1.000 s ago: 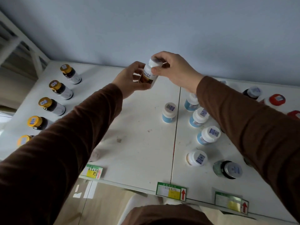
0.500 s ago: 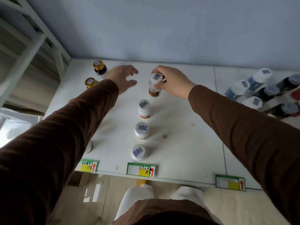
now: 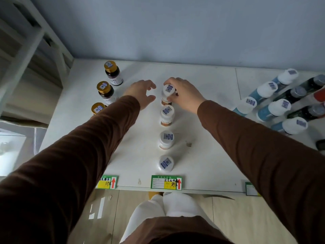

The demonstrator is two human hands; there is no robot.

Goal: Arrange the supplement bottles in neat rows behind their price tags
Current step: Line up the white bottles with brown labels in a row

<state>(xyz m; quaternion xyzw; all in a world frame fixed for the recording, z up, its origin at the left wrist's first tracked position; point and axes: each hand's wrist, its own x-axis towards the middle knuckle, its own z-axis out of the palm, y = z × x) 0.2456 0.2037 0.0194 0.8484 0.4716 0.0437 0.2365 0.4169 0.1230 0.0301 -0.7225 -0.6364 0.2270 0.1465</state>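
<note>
Head view: our right hand (image 3: 184, 95) pinches the white-capped bottle (image 3: 167, 95) at cap and shoulder, standing it at the far end of the row behind the middle price tag (image 3: 166, 182). Our left hand (image 3: 140, 93) hovers beside it, fingers spread, empty. We judge the bottle light, rigid, smooth-sided, tippable; the cap grip suits it.

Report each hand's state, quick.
Left hand: open, empty.
Right hand: closed on the rear white-capped bottle.
</note>
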